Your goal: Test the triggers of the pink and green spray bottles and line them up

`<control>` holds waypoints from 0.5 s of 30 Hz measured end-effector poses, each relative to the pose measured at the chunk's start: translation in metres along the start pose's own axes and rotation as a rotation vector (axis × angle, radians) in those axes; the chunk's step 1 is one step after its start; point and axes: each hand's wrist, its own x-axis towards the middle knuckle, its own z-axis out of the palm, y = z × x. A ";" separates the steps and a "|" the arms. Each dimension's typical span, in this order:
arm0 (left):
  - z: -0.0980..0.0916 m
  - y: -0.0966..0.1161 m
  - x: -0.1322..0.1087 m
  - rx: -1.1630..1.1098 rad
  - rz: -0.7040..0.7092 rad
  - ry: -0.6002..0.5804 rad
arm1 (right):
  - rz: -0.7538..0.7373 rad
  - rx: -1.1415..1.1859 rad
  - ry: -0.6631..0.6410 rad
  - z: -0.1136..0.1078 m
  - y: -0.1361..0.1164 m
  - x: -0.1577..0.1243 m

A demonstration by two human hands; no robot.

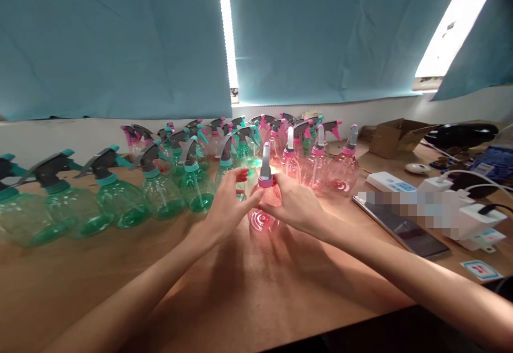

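A pink spray bottle (264,220) with a grey trigger head stands upright on the wooden table, between my two hands. My right hand (295,201) is wrapped against its right side near the pink collar, thumb across the front. On the left side, my left hand (231,197) has its fingers spread and curved, with the thumb tip near the bottle's front; whether that thumb touches is hard to tell. Green spray bottles (196,187) stand to the left, and more pink spray bottles (342,174) are behind and to the right.
On the right of the table (192,299) lie a phone (401,227), a white power strip (390,183) with plugs and cables, and a small card (481,270). Farther back are an open cardboard box (396,138) and a white mouse (417,168). Blue cloth (320,32) hangs behind.
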 end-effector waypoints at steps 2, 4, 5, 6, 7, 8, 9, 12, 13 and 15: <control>0.005 0.008 0.005 -0.055 0.011 -0.025 | -0.054 -0.029 0.013 -0.001 -0.002 -0.010; 0.010 0.019 0.006 -0.097 0.027 -0.052 | -0.100 -0.039 0.032 0.001 -0.004 -0.019; 0.011 0.024 0.006 -0.106 0.036 -0.061 | -0.116 -0.038 0.042 0.002 -0.005 -0.023; 0.013 0.029 0.006 -0.102 0.038 -0.063 | -0.133 -0.036 0.050 0.004 -0.006 -0.027; 0.014 0.033 0.005 -0.094 0.045 -0.059 | -0.152 -0.036 0.061 0.006 -0.007 -0.030; 0.014 0.037 0.004 -0.082 0.058 -0.051 | -0.170 -0.040 0.072 0.007 -0.008 -0.033; 0.015 0.039 0.004 -0.070 0.067 -0.041 | -0.185 -0.046 0.082 0.009 -0.009 -0.036; 0.015 0.038 0.001 -0.070 0.079 -0.028 | -0.228 -0.053 0.072 0.011 -0.011 -0.042; 0.014 0.036 0.001 -0.084 0.073 -0.032 | -0.245 -0.060 0.062 0.012 -0.011 -0.043; 0.012 0.031 0.000 -0.113 0.064 -0.037 | -0.294 -0.087 0.035 0.011 -0.010 -0.043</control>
